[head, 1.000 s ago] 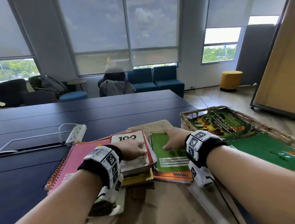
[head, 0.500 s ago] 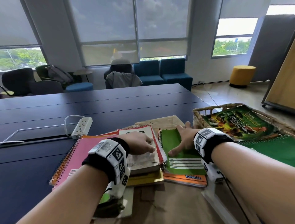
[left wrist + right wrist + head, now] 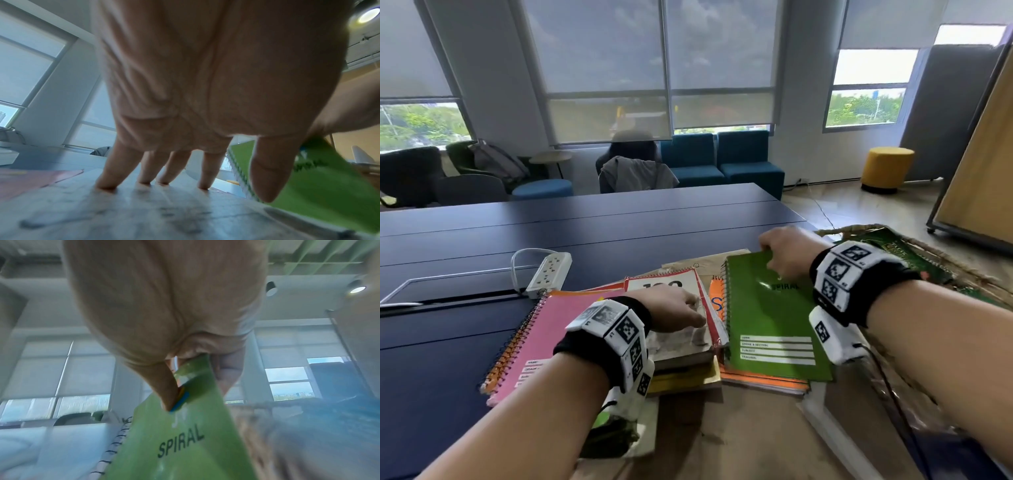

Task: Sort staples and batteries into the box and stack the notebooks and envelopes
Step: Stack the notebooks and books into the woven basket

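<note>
Your right hand (image 3: 786, 251) pinches the far edge of the green spiral notebook (image 3: 768, 315), thumb on the cover, fingers curled beneath; that far edge is tilted up, the near edge resting on an orange notebook (image 3: 760, 378). Your left hand (image 3: 674, 308) lies flat, fingers (image 3: 205, 170) straight, pressing the worn notebook stack (image 3: 685, 346) just left of the green one. Pink notebook (image 3: 544, 339) lies further left on the worktop (image 3: 619, 222). Brown envelope (image 3: 709, 262) pokes out behind the stacks. Woven basket (image 3: 945, 253) touches the right side, already holding green-covered books. Power strip (image 3: 549, 272) sits left; the far worktop is open.
</note>
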Available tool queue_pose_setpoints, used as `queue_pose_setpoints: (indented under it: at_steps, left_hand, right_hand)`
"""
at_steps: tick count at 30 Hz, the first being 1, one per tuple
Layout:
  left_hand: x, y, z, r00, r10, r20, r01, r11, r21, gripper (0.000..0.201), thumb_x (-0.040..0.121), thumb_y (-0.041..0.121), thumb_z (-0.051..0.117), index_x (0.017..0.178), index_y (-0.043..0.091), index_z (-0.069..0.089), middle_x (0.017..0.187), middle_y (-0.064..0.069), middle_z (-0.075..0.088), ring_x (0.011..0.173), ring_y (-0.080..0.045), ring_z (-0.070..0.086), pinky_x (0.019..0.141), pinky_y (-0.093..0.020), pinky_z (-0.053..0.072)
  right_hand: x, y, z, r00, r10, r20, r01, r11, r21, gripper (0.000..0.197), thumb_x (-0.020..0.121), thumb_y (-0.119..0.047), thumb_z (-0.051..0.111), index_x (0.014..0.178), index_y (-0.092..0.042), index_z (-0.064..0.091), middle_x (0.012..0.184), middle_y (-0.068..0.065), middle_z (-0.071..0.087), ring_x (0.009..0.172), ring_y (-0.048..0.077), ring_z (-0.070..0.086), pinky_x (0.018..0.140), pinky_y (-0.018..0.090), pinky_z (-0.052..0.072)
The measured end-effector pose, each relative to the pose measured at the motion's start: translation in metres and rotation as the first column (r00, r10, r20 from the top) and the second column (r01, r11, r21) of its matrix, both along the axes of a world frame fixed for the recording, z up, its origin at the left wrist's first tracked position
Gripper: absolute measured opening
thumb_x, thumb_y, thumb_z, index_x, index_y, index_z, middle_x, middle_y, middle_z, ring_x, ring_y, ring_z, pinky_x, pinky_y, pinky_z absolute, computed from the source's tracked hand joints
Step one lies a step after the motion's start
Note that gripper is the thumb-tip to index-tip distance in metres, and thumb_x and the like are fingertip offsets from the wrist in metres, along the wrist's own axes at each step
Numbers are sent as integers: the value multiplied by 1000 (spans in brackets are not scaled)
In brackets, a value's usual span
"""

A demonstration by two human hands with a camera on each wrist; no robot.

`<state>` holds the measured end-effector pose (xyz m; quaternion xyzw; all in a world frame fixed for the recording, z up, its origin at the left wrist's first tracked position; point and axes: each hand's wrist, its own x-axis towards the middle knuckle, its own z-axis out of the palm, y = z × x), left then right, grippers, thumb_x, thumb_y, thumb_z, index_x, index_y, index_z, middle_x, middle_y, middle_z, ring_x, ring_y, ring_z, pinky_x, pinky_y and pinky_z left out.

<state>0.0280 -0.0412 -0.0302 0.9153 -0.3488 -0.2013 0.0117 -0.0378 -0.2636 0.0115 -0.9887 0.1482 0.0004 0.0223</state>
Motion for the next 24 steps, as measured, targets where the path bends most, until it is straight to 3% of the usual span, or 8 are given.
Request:
queue_pose_setpoints:
  at_steps: [3, 7, 11, 15, 18, 22, 24]
  left_hand:
    - [-3, -2, 2, 1000, 9, 7, -9, 1000, 15, 62, 102, 51, 50, 157, 24, 36, 160, -5, 40, 144, -26, 39, 117, -37, 33]
    - [-4, -12, 15, 1000, -20, 16, 18, 996, 89, 52, 105, 47, 46, 148, 19, 47, 151, -5, 50, 136, -24, 46, 109, -32, 35]
    - [4, -29, 24, 994, -5, 110, -3, 998, 70, 43, 104, 44, 51, 136, 16, 59, 138, -6, 60, 121, -23, 55, 100, -30, 42]
    - [8, -62, 20, 996, -5, 85, 5, 1000, -10, 52, 103, 39, 56, 149, 15, 47, 150, -10, 51, 135, -26, 49, 110, -31, 39]
    - [11, -88, 6, 996, -47, 71, 45, 998, 34, 58, 100, 34, 62, 151, 13, 43, 151, -10, 51, 135, -24, 50, 109, -29, 40]
    - [18, -114, -16, 1000, -18, 1, 18, 995, 99, 63, 99, 30, 65, 151, 8, 36, 143, -14, 56, 112, -22, 54, 98, -30, 43]
    - [24, -119, -22, 999, 22, -46, -17, 995, 99, 61, 99, 30, 66, 148, 6, 38, 126, -12, 63, 97, -18, 54, 82, -29, 48]
  right_hand:
    - [-11, -17, 19, 996, -18, 86, 10, 995, 99, 17, 96, -8, 58, 96, -25, 55, 115, 7, 58, 97, 27, 62, 84, 42, 58]
    - [-39, -39, 40, 981, -50, 188, 10, 977, 211, 15, 98, -14, 64, 93, -24, 54, 106, 7, 58, 82, 23, 64, 57, 27, 49]
    - [-67, -50, 47, 968, -49, 244, -6, 975, 220, 18, 98, -14, 64, 90, -24, 52, 103, 8, 62, 82, 22, 60, 59, 26, 43]
    - [-90, -54, 42, 967, -98, 235, 25, 955, 296, 20, 98, -11, 62, 85, -23, 53, 98, 10, 62, 73, 20, 61, 54, 25, 43]
    - [-105, -61, 36, 966, -149, 212, 67, 934, 352, 6, 100, -11, 60, 99, -16, 56, 96, 12, 63, 63, 25, 65, 47, 29, 50]
    - [-119, -70, 36, 961, -193, 197, 103, 914, 392, 14, 101, -14, 60, 113, -14, 54, 98, 11, 60, 56, 22, 65, 42, 24, 50]
    - [-118, -70, 36, 963, -197, 181, 103, 896, 432, 15, 101, -13, 59, 115, -13, 54, 101, 14, 61, 59, 24, 68, 43, 28, 53]
